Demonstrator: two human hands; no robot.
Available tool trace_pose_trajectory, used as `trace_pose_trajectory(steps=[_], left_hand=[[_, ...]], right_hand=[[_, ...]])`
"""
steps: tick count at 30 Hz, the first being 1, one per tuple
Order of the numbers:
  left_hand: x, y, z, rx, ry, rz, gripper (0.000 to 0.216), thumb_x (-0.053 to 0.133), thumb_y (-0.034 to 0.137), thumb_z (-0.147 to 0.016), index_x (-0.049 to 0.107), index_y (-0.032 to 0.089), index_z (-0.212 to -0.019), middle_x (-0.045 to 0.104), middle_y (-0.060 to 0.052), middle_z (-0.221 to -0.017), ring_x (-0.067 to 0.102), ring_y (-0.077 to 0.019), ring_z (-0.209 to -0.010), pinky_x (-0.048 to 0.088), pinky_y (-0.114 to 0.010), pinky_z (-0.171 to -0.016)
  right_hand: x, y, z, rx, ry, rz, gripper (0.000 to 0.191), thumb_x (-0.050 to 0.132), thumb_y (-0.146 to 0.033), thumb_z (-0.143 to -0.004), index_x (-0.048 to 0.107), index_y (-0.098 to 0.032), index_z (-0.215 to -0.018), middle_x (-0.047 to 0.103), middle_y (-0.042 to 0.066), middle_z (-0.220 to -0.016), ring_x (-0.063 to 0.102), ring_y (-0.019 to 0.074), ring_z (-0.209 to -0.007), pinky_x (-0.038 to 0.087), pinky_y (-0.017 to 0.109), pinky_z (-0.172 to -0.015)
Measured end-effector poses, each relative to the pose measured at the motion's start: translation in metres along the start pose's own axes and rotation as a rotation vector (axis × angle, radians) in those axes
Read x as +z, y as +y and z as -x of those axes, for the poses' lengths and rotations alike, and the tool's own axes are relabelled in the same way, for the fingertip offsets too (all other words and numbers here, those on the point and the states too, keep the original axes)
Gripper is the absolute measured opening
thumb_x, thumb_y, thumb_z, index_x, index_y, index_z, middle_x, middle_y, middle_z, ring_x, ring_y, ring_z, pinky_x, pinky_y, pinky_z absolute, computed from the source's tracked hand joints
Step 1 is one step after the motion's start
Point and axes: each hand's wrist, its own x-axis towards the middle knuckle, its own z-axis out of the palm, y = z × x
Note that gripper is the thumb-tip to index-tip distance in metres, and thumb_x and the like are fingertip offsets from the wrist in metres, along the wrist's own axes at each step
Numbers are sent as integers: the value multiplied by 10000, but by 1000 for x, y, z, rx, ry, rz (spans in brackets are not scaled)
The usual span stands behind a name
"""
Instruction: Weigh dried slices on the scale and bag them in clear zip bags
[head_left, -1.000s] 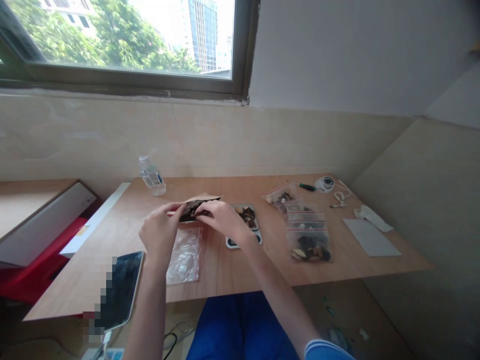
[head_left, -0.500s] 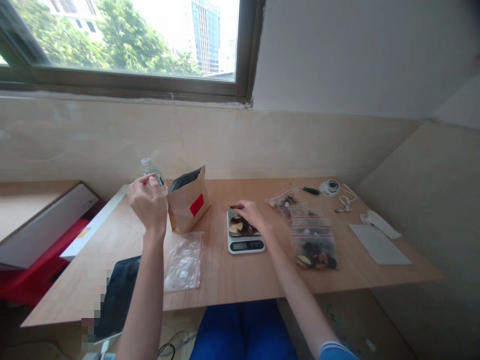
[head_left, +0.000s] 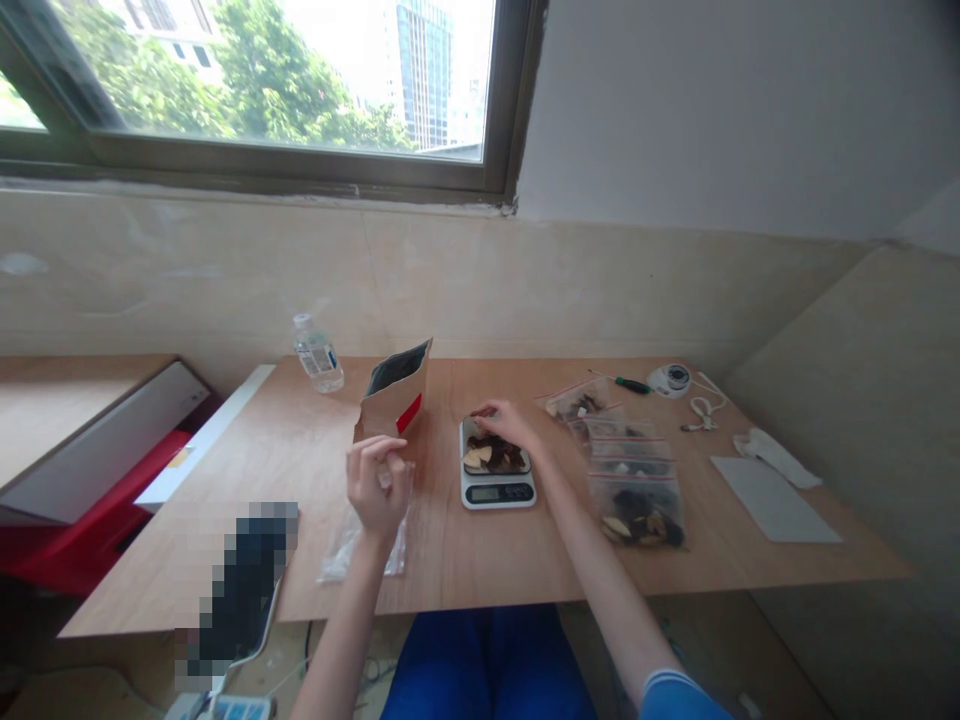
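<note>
My left hand [head_left: 379,485] hovers low over a clear empty zip bag [head_left: 352,548] near the table's front edge, fingers curled and pinched at the bag's top edge. My right hand [head_left: 511,425] rests on the far side of a small white kitchen scale [head_left: 496,492], fingertips on the heap of dark and pale dried pieces [head_left: 495,458] on its tray; whether it grips any is hidden. A brown paper pouch [head_left: 394,405] with a red label stands open between the hands, a little behind them.
Several filled zip bags [head_left: 636,500] lie right of the scale. Behind them are a screwdriver [head_left: 626,383], a round white device [head_left: 670,378] and a cable [head_left: 701,408]. A grey sheet [head_left: 772,500] lies far right, a water bottle [head_left: 319,355] back left, a blurred-out tablet [head_left: 244,575] front left.
Both hands were at the pouch's mouth; the pouch now stands alone. My right hand moved to the scale with pieces. My left hand rose, then dropped onto the clear bag.
</note>
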Motion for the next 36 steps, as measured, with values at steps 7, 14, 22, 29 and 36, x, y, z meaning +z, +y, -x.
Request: trace_pose_trajectory(steps=[7,14,22,29,36], left_hand=[[49,1,21,-320,-470,224,203,369,205,-864,559,182,-931,606,-62,-915,585,-152,-853,463,-274,-751],[43,1,22,-193,-350,165,187,402,169,-840,581,195,-890,593,-55,-887,566,-176,-876,441,-317,-794],[9,17,-61,-335,225,-231,422,616,325,-734,526,171,-1116,533,-114,-1166,453,-278,-1141,285,-473,-983],[14,-10,-68,-461,12,70,250,495,355,-815,604,180,-955,650,-40,-933,605,-160,-824,462,-301,-781],[7,0,-53,-497,22,205,201,505,325,-809,604,170,-891,655,-28,-854,620,-137,-778,484,-258,-727]], right_hand=[[1,6,-6,12,-9,-125,236,619,-290,-752,675,-105,-888,712,102,-854,645,148,-726,490,240,-656],[-3,6,-3,5,75,-134,212,672,-323,-706,695,-151,-827,706,80,-872,639,170,-807,480,271,-729],[-17,-101,-19,-278,160,-281,248,634,-390,-768,666,-181,-898,682,25,-901,595,117,-763,451,226,-692],[3,-154,-52,-572,-29,0,88,587,-197,-824,665,-180,-860,606,7,-855,543,117,-806,429,230,-734],[7,-160,-58,-676,-66,130,127,514,-125,-864,632,-167,-888,606,16,-896,522,134,-880,405,260,-833]])
